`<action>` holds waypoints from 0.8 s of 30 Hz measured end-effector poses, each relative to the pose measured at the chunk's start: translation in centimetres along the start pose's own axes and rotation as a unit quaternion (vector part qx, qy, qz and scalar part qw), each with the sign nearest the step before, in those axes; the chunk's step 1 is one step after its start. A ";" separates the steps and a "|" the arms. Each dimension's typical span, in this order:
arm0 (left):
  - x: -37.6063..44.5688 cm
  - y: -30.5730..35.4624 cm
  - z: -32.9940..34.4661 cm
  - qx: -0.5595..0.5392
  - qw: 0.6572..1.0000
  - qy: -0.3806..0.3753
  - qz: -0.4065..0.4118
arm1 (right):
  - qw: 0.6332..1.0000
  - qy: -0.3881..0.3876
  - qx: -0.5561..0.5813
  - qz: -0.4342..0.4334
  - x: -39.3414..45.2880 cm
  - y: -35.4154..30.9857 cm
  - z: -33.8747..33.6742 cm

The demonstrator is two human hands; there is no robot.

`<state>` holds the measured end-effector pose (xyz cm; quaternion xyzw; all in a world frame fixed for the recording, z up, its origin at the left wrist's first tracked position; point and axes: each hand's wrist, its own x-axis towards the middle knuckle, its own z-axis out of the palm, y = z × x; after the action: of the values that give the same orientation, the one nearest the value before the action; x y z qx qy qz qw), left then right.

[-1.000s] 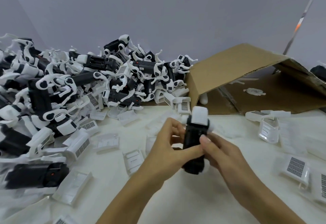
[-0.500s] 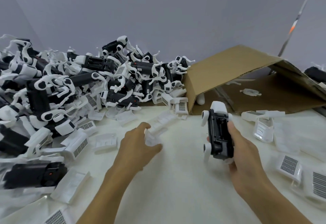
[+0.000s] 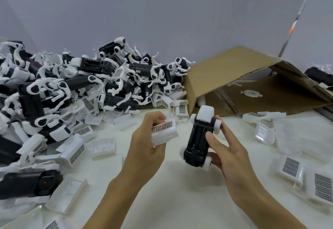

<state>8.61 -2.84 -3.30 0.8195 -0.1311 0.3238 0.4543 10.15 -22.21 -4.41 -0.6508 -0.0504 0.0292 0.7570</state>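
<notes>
The left hand (image 3: 146, 147) curls its fingers round a white plastic cover (image 3: 164, 131), boxy, with a dark gridded patch on top. Just beside it, the right hand (image 3: 228, 154) pinches a black ribbed body (image 3: 199, 138) with a smooth white cap and round white knobs, thumb on top, fingers spread beneath. Both hover over the middle of the matte white bench (image 3: 171, 201). A corrugated cardboard box (image 3: 225, 70) lies open at the far right edge.

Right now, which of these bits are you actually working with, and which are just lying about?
In hand: white grille cover in the left hand; black-and-white body in the right hand.
Lying about: heap of bodies, loose covers, cardboard box, all on the table.
</notes>
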 end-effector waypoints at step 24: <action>-1.4 1.6 2.9 0.110 0.986 -0.036 -0.121 | 0.995 -0.095 0.017 -0.025 -0.4 1.0 0.3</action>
<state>7.90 -6.28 -4.25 0.8854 -0.0108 0.2494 0.3920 9.73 -21.82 -5.41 -0.6306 -0.1379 0.0729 0.7603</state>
